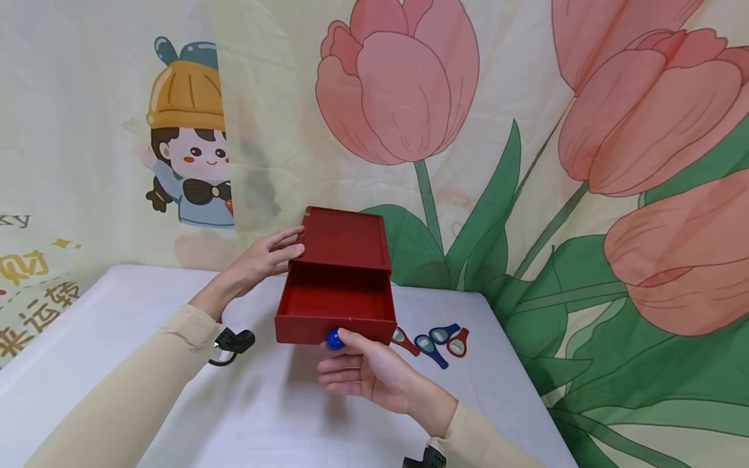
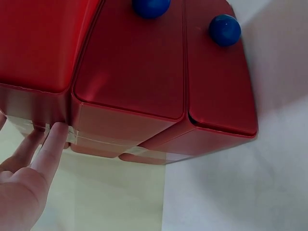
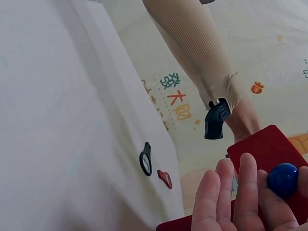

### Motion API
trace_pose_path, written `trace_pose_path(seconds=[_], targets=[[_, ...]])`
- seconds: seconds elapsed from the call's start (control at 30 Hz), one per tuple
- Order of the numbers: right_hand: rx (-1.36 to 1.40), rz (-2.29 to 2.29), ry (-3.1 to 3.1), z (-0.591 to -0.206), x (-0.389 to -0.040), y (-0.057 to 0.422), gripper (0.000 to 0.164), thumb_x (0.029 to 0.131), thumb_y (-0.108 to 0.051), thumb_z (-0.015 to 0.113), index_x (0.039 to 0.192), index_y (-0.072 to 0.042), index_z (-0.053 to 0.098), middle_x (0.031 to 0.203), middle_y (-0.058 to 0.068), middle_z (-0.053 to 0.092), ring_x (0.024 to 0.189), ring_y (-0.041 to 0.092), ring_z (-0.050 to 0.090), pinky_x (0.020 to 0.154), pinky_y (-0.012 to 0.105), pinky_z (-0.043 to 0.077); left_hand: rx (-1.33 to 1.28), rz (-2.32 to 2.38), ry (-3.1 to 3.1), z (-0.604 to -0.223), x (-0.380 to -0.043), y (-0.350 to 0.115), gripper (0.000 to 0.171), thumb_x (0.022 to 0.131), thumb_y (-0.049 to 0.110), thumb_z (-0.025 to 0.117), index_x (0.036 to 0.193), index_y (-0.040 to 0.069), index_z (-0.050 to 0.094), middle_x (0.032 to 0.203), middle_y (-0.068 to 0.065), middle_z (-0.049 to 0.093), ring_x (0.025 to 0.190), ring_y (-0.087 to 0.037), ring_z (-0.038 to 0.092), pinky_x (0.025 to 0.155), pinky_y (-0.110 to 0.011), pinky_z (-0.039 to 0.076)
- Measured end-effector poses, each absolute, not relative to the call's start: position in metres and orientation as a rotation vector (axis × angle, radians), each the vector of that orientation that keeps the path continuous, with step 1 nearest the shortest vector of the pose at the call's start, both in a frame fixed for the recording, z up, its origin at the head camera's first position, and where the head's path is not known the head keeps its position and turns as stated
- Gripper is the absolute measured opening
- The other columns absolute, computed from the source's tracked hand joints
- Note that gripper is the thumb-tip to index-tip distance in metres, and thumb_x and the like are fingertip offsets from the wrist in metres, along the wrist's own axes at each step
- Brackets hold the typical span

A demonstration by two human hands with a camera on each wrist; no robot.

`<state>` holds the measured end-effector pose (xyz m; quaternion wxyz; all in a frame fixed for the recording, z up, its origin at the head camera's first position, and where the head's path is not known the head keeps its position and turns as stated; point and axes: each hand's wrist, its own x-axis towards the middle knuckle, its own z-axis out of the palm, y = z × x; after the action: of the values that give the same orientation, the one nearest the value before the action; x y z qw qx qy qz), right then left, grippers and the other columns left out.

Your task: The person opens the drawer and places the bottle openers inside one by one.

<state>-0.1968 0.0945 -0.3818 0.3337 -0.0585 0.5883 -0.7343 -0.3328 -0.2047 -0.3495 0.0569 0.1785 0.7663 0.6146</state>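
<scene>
The red drawer point(image 1: 336, 305) stands pulled well out of the top of the red box point(image 1: 345, 239), which sits on the white table point(image 1: 117, 305) toward its back edge. I see the inside of the drawer bare, nothing in it. My right hand point(image 1: 368, 374) is at the drawer's front, thumb and forefinger pinching the blue knob point(image 1: 333, 338), the other fingers loosely curled below. My left hand point(image 1: 263, 260) lies flat against the box's left side, fingers straight, steadying it. The left wrist view shows lower drawer fronts shut. I judge the opening done or nearly so; anything to go in is still outside. Just right of the drawer, red and blue key tags point(image 1: 435, 341) lie on the table, untouched.
</scene>
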Motion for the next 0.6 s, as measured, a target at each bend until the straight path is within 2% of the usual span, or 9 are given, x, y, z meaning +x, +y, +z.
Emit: trace_pose_path(seconds=[0.27,0.6], targets=[[-0.15,-1.917,1.529,-0.3818,-0.1943,0.0952,0.058,0.102,-0.051,0.067,0.135,-0.003,0.067,0.119,0.015,0.078,0.11,0.032,0.077,0.1,0.042,0.06,0.539,1.866,2.327,-0.3488,-0.3339,-0.2042,0.077,0.106,0.043,0.061,0.171,0.021,0.025,0.173,-0.017,0.027,0.155,-0.043,0.035,0.121,-0.063,0.036],[-0.155,-1.909,1.534,-0.3818,-0.1911,0.095,0.057,0.103,-0.051,0.066,0.136,-0.004,0.066,0.12,0.016,0.078,0.111,0.032,0.077,0.101,0.043,0.06,0.539,1.863,2.332,-0.3498,-0.3337,-0.2049,0.078,0.106,0.043,0.062,0.171,0.021,0.024,0.173,-0.017,0.027,0.155,-0.044,0.035,0.12,-0.063,0.037]])
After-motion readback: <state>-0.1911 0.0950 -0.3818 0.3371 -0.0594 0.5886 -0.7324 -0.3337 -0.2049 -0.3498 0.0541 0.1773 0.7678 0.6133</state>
